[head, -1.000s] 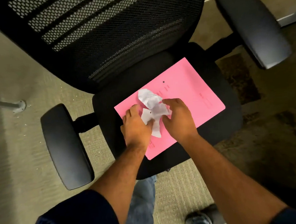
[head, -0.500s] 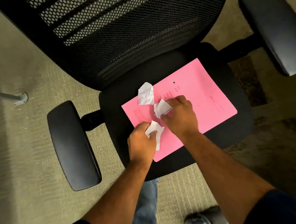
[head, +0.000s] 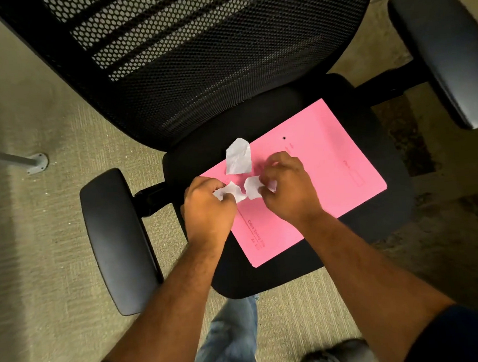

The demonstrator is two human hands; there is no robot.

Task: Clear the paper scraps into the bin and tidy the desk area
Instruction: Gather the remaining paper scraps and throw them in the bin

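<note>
1. Standing over a black office chair [head: 256,117]: mesh backrest, padded seat, one armrest [head: 117,240] to my left and one armrest [head: 444,53] to my right.
2. The floor is beige ribbed carpet [head: 40,265], with dark stained patches right of the chair. A grey metal leg with a round foot plate [head: 37,162] stands on it at far left.
3. My jeans leg [head: 229,342] and a dark shoe [head: 335,358] show below the seat's front edge.
4. A pink folder [head: 330,168] lies flat and skewed on the seat, one corner near the seat's front edge.
5. My left hand [head: 209,211] has its fingers curled, pinching a crumpled white paper scrap [head: 230,194] above the folder's left part.
6. My right hand [head: 286,186] has fingers and thumb curled round a second white scrap [head: 252,187]. The two scraps sit just beside each other between my hands; I cannot tell whether they touch.
7. A third, flatter scrap [head: 238,156] lies loose on the folder's far-left edge, just beyond both hands, apart from my fingers.
8. Folder print is red. One line near my left wrist looks like "Cobra Spring File", but it is blurred. A small box outline sits to the right, its text illegible. A small dark hole shows near the folder's far edge.
</note>
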